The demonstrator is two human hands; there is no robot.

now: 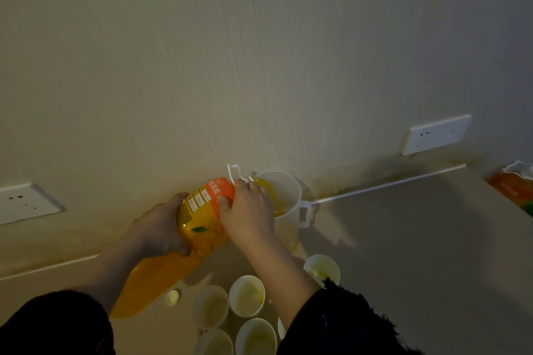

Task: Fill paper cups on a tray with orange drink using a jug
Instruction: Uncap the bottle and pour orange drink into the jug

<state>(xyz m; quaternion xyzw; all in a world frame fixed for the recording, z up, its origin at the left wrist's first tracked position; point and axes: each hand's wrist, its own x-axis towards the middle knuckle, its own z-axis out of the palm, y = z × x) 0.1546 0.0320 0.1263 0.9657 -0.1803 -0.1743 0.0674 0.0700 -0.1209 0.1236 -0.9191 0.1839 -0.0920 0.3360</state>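
Observation:
A large orange drink bottle (199,228) lies tilted, its neck over the rim of a white jug (285,196) by the wall. Orange drink shows inside the jug. My left hand (158,228) grips the bottle's middle from the left. My right hand (248,210) holds the bottle near its neck, beside the jug. Several white paper cups (246,295) stand in front of the jug, below my right arm; another cup (321,269) stands to their right. What the cups stand on is too dim to make out.
A small pale bottle cap (172,297) lies left of the cups. The wall carries a socket at the left (26,202) and another at the right (435,134). An orange package (513,184) sits at the far right edge.

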